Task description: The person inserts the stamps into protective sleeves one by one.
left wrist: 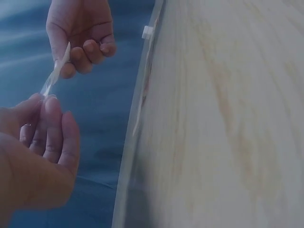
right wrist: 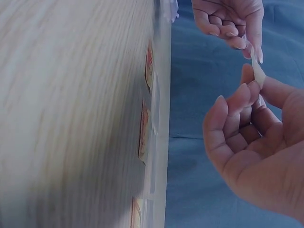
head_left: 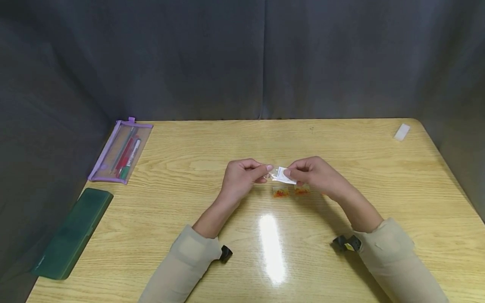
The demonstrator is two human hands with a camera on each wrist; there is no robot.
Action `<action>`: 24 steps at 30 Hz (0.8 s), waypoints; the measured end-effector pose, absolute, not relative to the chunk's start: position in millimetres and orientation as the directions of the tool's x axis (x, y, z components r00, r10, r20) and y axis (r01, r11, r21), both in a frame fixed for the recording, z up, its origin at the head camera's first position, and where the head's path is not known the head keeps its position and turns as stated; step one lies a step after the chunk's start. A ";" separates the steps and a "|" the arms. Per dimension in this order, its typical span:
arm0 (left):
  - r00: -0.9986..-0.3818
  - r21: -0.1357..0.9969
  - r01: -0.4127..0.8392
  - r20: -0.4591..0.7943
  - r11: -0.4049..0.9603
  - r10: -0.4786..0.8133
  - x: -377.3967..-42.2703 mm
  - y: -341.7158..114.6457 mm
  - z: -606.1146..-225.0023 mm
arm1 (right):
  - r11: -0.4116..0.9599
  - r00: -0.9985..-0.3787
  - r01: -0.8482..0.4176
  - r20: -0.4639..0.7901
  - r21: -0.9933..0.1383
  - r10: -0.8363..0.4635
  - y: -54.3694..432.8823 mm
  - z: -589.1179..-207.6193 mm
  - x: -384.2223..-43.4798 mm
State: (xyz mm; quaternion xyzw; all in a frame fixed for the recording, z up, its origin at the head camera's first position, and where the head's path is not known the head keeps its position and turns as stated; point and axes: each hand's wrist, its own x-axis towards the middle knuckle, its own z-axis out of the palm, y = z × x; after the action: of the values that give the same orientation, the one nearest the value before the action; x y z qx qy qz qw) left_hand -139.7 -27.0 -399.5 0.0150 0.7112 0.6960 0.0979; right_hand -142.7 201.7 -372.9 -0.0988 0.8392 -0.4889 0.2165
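A small white slip of paper with faint print [head_left: 285,176], joined to a crinkled clear plastic piece [head_left: 271,173], is stretched between the two hands above the table. My left hand [head_left: 239,179] pinches the clear end between thumb and forefinger. At the white end, my right hand [head_left: 316,174] holds on with its thumb and forefinger. Beneath them lie small pieces with orange and red print: one printed piece [head_left: 281,192] is in plain sight, and another printed piece [head_left: 302,190] sits partly under the right hand. Three such pieces show along the table in the right wrist view.
A purple-edged mesh pouch [head_left: 107,152] with pens inside lies at the back left of the wooden table [head_left: 182,261]. In front of it is a long dark green case [head_left: 72,235]. A small white block [head_left: 402,131] rests near the back right corner. Dark curtains [head_left: 189,59] surround the table.
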 end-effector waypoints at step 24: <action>-0.966 0.987 -0.149 -0.133 -0.058 0.222 -139.7 -22.7 -402.6 | 0.495 -0.920 0.033 -0.220 -0.868 -0.325 199.1 -372.9 -143.3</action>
State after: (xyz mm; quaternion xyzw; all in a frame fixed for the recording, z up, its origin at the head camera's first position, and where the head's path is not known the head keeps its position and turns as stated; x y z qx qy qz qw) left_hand -139.7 -22.7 -402.6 0.0270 0.6743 0.7268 0.1278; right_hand -143.3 199.1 -372.9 -0.0862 0.8454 -0.4952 0.1807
